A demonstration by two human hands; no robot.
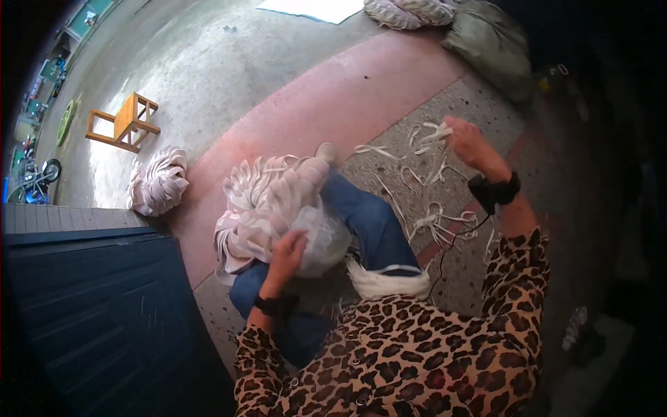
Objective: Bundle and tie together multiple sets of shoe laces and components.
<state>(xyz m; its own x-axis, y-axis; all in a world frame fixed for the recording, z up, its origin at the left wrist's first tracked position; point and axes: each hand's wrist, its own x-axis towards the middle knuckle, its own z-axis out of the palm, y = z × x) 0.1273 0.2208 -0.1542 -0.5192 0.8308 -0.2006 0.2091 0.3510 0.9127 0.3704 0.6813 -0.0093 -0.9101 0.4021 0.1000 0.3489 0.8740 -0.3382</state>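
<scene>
Against my lap rests a large bundle of pale pink, flat curved pieces, fanned out in overlapping rows. A whitish translucent plastic bag lies against its near right side. My left hand is in front of the bundle and bag, its fingers curled together; whatever they pinch is too small to make out. Out to the right, my right hand is raised and closed on a bunch of white strips, whose ends hang loose from the fingers. Another bunch of white strips lies across my thigh.
Several loose white strips are scattered on the speckled floor at right. A similar bundle sits left near a wooden chair. A dark blue panelled door stands close on the left. A greenish sack and another bundle lie far right.
</scene>
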